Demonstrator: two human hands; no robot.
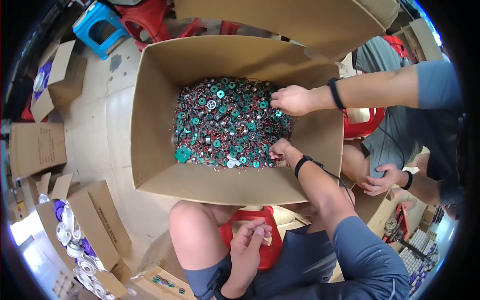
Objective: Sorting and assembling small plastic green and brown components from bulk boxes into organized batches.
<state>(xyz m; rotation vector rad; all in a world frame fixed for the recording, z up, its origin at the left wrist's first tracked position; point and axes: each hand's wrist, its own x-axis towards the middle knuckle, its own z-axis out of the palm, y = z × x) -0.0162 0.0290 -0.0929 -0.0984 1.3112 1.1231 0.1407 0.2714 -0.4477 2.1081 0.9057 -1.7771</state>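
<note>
A large cardboard box (165,180) stands before my knees, its bottom covered by a heap of small motors with green round circuit boards and thin red wires (227,125). My right hand (281,149) reaches over the near right part of the heap, fingers pinched at its edge; whatever they grip is too small to make out. Above my lap, outside the box, my left hand (247,245) is curled with the thumb against the fingers; its contents are hidden. In the same heap lie a green flat piece (183,154) and a white piece (233,161).
A co-worker's hand (294,100) reaches into the heap from the right; their other hand (384,180) rests by their knee. A small carton (160,280) with a few motors sits at lower left. Cartons of white and purple parts (80,240) and a blue stool (102,30) stand left.
</note>
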